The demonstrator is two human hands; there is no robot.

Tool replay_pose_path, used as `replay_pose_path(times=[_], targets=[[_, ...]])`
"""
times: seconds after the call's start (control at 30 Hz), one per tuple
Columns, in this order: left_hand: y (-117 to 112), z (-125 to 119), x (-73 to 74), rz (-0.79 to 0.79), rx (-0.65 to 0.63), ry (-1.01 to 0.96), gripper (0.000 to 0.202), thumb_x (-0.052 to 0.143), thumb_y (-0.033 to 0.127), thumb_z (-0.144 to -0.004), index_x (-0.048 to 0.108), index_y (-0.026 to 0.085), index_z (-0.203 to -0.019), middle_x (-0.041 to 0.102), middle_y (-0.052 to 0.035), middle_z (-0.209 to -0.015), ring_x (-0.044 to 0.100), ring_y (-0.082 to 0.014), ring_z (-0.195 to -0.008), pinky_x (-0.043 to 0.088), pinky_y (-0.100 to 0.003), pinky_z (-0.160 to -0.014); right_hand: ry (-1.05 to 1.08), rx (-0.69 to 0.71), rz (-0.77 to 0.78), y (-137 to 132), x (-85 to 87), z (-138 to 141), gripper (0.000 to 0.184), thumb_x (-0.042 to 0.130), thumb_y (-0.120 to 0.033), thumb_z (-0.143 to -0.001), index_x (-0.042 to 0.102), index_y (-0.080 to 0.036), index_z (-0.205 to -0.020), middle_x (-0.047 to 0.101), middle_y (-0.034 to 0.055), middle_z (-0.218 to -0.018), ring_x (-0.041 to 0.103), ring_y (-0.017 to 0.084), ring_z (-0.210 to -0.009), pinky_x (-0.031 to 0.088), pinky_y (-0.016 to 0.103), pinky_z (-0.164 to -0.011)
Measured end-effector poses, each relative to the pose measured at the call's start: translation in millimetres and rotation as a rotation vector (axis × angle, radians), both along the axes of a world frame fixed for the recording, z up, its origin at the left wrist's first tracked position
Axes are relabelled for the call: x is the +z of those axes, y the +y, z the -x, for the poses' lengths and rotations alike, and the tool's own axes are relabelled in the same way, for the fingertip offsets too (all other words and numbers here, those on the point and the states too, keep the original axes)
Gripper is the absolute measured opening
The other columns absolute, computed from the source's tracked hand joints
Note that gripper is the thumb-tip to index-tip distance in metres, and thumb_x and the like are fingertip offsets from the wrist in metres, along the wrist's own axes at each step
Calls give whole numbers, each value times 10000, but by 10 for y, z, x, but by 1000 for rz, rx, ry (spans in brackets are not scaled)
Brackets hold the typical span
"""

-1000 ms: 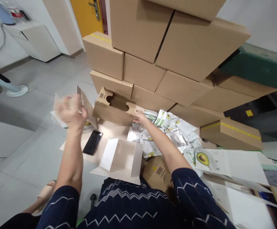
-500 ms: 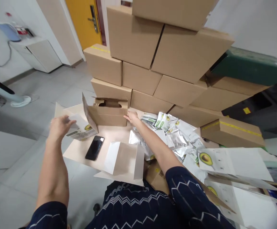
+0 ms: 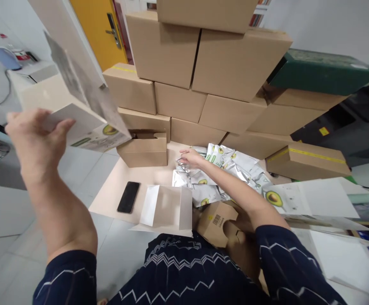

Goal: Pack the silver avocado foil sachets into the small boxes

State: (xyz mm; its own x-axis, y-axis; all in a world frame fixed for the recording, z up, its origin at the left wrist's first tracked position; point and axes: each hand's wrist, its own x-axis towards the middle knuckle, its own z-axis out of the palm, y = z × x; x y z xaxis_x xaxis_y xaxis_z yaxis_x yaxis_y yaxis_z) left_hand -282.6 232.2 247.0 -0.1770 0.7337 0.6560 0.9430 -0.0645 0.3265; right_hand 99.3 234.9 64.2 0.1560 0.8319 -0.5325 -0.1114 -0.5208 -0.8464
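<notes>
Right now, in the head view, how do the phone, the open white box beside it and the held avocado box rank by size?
1. Held avocado box (seems closest)
2. Open white box
3. Phone

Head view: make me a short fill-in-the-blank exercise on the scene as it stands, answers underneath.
1. The left hand holds up a carton printed with the fruit called ____.
2. The right hand is at the packets, on the phone's ____ side in the picture.
3. The door in the background is coloured ____.

Missing words: avocado; right; yellow.
</notes>
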Motion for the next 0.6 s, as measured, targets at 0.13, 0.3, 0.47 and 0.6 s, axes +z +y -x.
replay_pose_path(times=[0.13, 0.3, 0.47, 0.6], targets=[[426, -633, 27, 269, -232, 55, 468, 622, 479, -872, 677, 95, -1134, 695, -84, -1109, 544, -259, -1169, 408, -433, -1079, 31, 23, -15, -336, 143, -379, 248, 603, 70, -771, 633, -146, -889, 625, -16, -680, 665, 104, -605, 595, 219, -660], [880, -1267, -82, 466, -418, 58, 603, 681, 433, -881, 533, 151, -1392, 432, -139, -1479, 283, -366, -1418, 244, -660, -1129, -5, -68, -5, -627, 280, -939, 199, 632, 39, -807, 635, -152, -863, 610, -30, -642, 659, 97, -561, 602, 214, -606], [944, -1228, -210, 383, -450, -84, 943, 844, 355, -751, 307, 311, -1525, -22, 13, -1680, -151, -348, -1522, -51, -734, -1154, -19, -181, -15, -755, 325, -1409, 186, 664, -11, -810, 611, -173, -883, 634, -28, -667, 688, 109, -586, 612, 225, -594], [928, -1008, -333, 251, -446, -159, 860, 787, 521, -767, 360, 290, -1478, 28, -5, -1681, -107, -362, -1523, -33, -754, -1116, -47, -196, -14, -758, 334, -1509, 192, 703, -40, -800, 608, -174, -898, 634, -29, -674, 685, 117, -575, 622, 266, -624]])
